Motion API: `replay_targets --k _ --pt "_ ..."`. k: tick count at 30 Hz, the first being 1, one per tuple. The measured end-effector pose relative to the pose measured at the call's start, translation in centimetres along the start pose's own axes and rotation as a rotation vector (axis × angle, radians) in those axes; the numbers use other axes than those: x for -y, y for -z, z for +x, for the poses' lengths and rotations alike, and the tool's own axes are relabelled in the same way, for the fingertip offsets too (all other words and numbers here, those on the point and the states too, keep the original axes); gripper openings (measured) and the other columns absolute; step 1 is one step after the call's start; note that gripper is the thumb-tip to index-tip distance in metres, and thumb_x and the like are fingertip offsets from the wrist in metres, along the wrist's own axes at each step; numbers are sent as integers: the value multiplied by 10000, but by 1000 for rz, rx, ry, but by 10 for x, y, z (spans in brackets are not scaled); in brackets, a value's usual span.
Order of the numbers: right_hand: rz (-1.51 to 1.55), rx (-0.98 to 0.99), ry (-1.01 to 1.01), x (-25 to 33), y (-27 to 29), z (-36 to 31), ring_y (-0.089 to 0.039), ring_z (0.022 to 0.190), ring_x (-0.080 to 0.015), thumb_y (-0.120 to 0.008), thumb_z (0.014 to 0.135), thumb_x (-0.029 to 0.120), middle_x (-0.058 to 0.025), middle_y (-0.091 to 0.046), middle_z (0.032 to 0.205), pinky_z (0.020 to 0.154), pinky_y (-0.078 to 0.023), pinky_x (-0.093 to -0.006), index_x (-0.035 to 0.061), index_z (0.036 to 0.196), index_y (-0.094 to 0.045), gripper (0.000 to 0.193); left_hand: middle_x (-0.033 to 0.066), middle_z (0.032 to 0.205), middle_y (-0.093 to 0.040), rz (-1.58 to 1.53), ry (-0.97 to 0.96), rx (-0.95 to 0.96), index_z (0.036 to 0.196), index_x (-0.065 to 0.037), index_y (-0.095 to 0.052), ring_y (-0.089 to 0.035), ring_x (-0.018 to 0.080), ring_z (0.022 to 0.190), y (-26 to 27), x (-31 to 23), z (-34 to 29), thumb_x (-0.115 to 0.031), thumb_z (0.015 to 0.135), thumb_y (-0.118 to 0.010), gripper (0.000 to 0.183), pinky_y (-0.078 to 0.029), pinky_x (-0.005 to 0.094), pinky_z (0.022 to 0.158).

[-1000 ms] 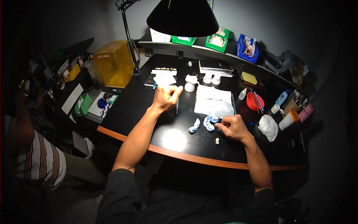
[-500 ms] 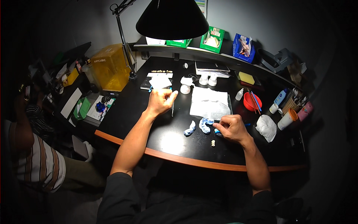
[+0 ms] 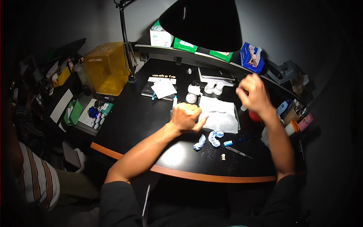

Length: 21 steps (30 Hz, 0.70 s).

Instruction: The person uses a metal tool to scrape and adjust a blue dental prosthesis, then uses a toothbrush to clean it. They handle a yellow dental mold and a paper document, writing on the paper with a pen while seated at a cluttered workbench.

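Note:
My left hand (image 3: 186,118) hovers over the middle of the desk with its fingers curled in and the thumb stretched to the right; anything inside the curl is hidden. A blue-tipped tube (image 3: 174,102) shows just behind it. My right hand (image 3: 254,94) is raised in front of the red bowl (image 3: 254,115), thumb apart from the bent fingers and no held thing visible. Nearer me lie a curved blue-and-white moulded piece (image 3: 215,139), a smaller similar piece (image 3: 199,142), a blue toothbrush (image 3: 229,143), a slim scalpel-like tool (image 3: 239,152) and a small cream tooth-shaped piece (image 3: 223,157).
White tissue sheets (image 3: 220,120) lie at mid-desk, with small white pots (image 3: 213,88) behind. A black lamp shade (image 3: 202,26) hangs overhead. Bottles and a brush holder (image 3: 298,109) line the right side. A yellow box (image 3: 107,70) stands left; a person in a striped shirt (image 3: 36,170) is farther left.
My right hand has risen from beside the moulded pieces toward the red bowl, uncovering the toothbrush and slim tool. My left hand has come nearer and rightward. The view has shifted; the lamp appears farther right.

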State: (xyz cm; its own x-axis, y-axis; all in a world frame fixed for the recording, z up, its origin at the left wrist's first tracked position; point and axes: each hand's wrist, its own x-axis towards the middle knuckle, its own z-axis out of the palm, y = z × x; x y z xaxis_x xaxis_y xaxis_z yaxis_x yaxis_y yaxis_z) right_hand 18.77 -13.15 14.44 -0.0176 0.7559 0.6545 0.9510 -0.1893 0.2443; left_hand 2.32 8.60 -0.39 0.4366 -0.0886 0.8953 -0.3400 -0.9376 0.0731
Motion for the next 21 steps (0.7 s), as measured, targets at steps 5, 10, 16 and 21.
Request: replay_targets --k 5,10,16,21 --pt "-181 225 -395 -45 -13 116 -618 1092 -399 -713 857 118 -192 -692 1068 964 -527 -471 32 1030 -705 193 42 519 -545 27 51 -1 561 -114 -536 -563 235 442 6 4 5 -296 807 -774 387 -450 363 455" --pt "-339 404 -589 -96 -56 177 -629 1182 -384 -725 870 183 -195 -707 1168 1018 -528 -454 39 1127 -715 295 67 589 -607 34 80 5 628 -103 -594 -623 262 513 -2 8 4 -277 800 -761 296 -489 390 495" --pt "-441 637 -598 -97 -106 199 -651 1198 -358 -755 878 290 -196 -709 1221 1021 -533 -442 30 1156 -722 382 58 590 -592 24 51 4 643 -108 -599 -613 252 522 -4 9 4 -235 799 -745 248 -482 389 526" --pt "-457 672 -515 -104 -117 203 -675 1185 -341 -810 858 345 -175 -724 1220 999 -546 -439 52 1174 -726 438 64 587 -592 53 84 28 640 -95 -594 -617 243 508 -4 9 2 -196 808 -717 231 -480 379 536"
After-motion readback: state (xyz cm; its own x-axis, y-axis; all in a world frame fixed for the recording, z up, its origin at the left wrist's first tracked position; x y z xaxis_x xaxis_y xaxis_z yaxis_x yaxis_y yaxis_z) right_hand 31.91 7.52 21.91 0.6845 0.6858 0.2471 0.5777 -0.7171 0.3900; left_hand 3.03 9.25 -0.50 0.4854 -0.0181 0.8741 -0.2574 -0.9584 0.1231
